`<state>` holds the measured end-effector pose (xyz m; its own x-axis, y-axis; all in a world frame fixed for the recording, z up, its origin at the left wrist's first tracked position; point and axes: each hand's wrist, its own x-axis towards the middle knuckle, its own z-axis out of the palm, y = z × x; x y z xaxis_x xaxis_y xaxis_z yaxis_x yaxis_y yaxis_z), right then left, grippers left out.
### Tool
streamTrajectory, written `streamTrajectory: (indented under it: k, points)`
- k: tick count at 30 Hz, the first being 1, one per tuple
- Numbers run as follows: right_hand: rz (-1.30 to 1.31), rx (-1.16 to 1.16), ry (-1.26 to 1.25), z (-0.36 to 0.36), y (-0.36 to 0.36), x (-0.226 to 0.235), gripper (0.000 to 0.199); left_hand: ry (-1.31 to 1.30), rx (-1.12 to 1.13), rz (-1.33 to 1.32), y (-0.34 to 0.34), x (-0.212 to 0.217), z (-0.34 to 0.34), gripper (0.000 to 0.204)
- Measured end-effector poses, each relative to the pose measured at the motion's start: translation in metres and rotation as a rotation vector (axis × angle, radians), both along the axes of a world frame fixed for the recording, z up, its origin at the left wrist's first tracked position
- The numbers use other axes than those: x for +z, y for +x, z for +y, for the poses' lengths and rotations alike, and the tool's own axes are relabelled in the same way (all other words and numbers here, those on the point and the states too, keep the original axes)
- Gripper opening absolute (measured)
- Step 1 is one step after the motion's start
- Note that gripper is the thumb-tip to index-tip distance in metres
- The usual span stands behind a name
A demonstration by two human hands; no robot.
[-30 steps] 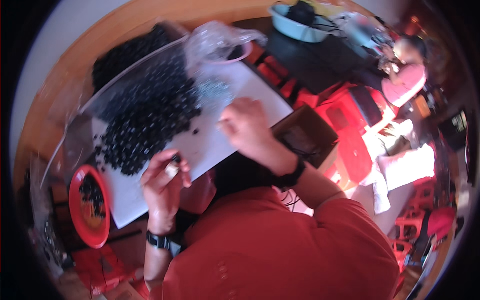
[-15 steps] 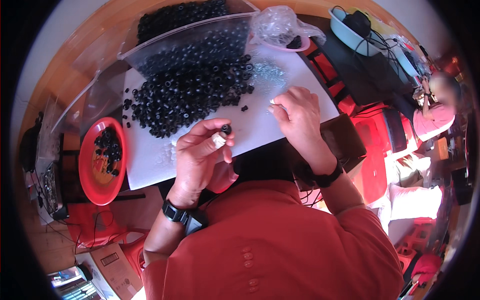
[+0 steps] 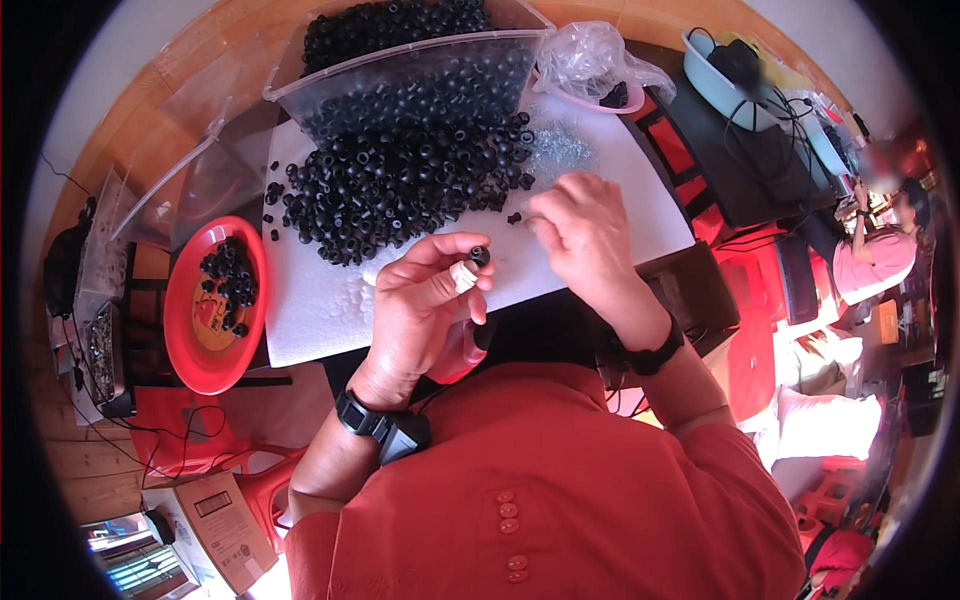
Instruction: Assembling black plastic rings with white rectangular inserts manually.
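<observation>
My left hand is closed on a small black ring-shaped part, held up between thumb and fingertips with its hole showing. White tape wraps the tip of that thumb. To its right, my right hand hovers over the white tabletop with thumb and forefinger pinched. Whatever lies between those fingertips is blurred and too small to make out. Beyond both hands spreads a heap of similar black parts. A scatter of tiny shiny clear or silvery pieces lies past my right hand.
A clear plastic bin full of black parts stands behind the heap. At left, a red oval tray holds several black parts. A plastic bag lies in a pink dish at the back right. Another person is at far right.
My right hand has moved left, closer to my left hand, away from the shiny pieces. My left hand still holds the black part. The whole view has shifted slightly.
</observation>
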<state>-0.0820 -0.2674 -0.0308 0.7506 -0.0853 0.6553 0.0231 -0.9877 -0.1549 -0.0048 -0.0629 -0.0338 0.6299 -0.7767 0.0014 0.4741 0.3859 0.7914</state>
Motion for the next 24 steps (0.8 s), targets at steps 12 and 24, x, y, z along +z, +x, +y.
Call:
streamTrajectory:
  k: [12,24]
  points:
    - [0.19,-0.003,-0.234,0.015,0.013,0.006,0.011,-0.018,0.027,-0.098,0.002,-0.007,0.003,0.029]
    - [0.168,0.019,-0.209,0.008,0.01,0.002,0.013,-0.013,0.022,-0.138,-0.002,0.0,-0.006,0.026]
